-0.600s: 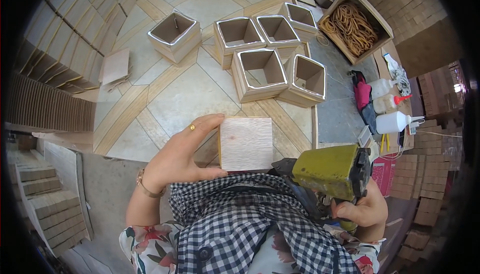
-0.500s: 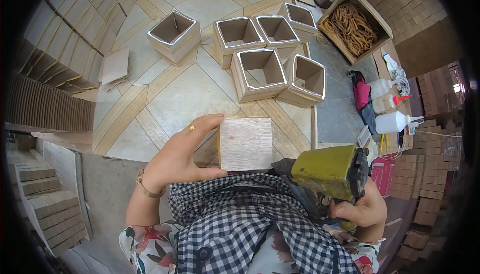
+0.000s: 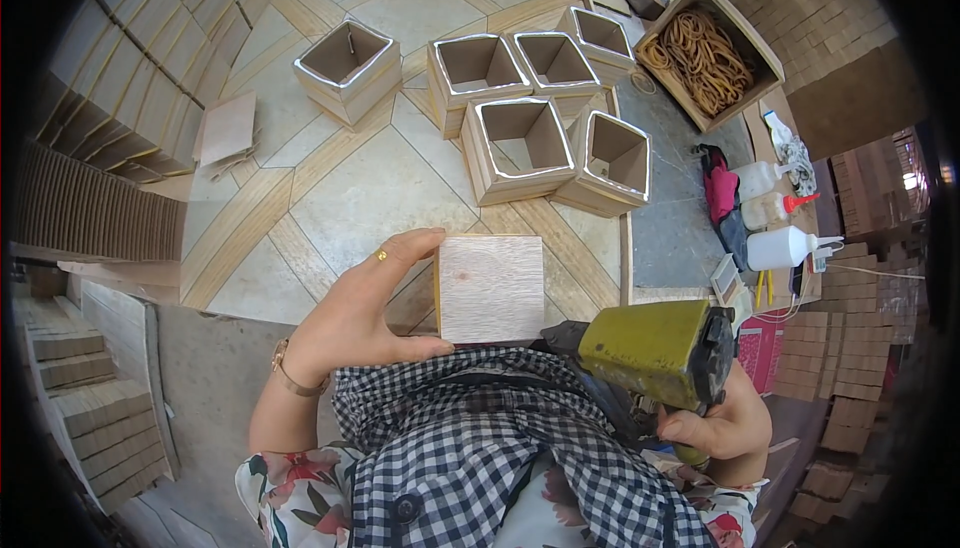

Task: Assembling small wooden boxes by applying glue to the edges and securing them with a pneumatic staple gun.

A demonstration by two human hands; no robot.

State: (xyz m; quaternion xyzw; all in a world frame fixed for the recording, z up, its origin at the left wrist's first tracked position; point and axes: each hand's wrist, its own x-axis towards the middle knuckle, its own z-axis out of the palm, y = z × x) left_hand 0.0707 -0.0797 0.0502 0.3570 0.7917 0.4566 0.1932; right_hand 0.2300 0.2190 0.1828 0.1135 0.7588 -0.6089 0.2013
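A square wooden box (image 3: 492,289) stands at the near edge of the table, a flat pale panel facing up. My left hand (image 3: 370,298) grips its left side, thumb at the near corner and fingers at the far corner. In my right hand (image 3: 725,423) is a green nail gun (image 3: 645,345), held by its handle. Its dark nose points left and meets the box's near right corner; whether it presses on the wood I cannot tell. Beyond stand several open wooden boxes with white glue along their rims, the nearest (image 3: 523,150) at the centre and one (image 3: 347,68) apart at the left.
Thin wooden squares (image 3: 228,128) lie at the table's left. A wooden crate (image 3: 765,73) of rubber bands (image 3: 700,58) stands at the far right. Glue bottles (image 3: 785,246) and a pink and dark cloth (image 3: 722,193) lie along the right side. Stacked boards (image 3: 130,68) rise at left.
The nail gun has shifted very slightly left and down. My left hand and the box under it stay in place.
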